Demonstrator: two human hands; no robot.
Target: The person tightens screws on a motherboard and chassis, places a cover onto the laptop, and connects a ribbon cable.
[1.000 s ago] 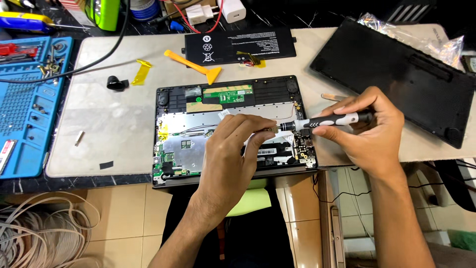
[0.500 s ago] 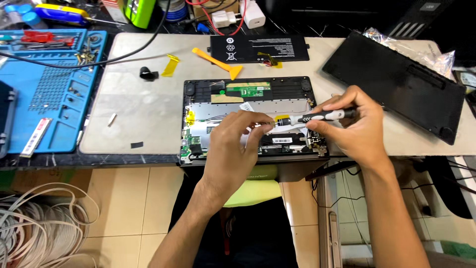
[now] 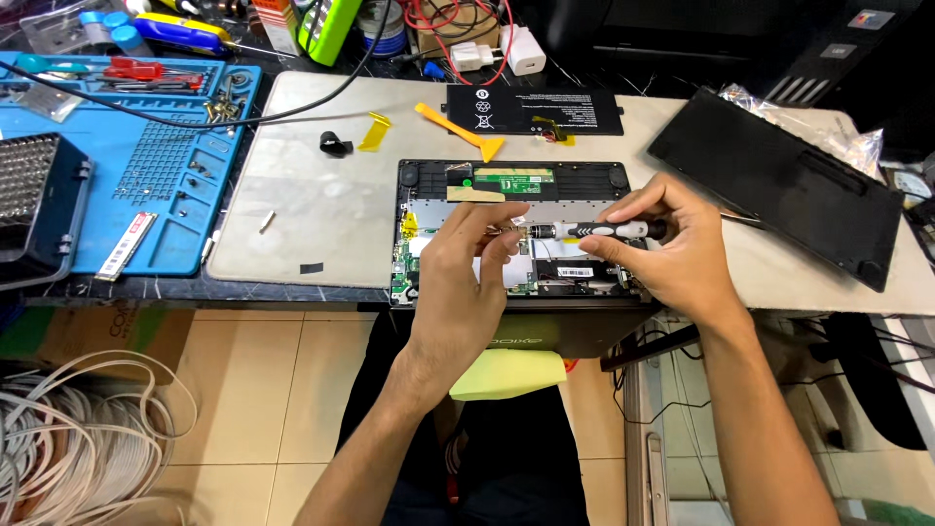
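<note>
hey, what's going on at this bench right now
A person is working inside an opened black laptop lying bottom-up on a grey mat. The right hand holds a small black-and-silver screwdriver nearly flat, tip pointing left over the exposed boards. The left hand rests its fingertips at the tip. The flat black battery pack and black bottom cover lie apart on the bench, with a yellow plastic pry tool near the battery.

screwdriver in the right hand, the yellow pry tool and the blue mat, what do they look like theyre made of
Screwdriver: a silvery handle with black grip bands, probably metal; the sheen suggests it, though painted plastic is possible. Yellow pry tool: flat, matte and evenly coloured, most likely plastic. Blue mat: soft-looking, matte, with moulded compartments, so probably silicone or rubber.
</note>
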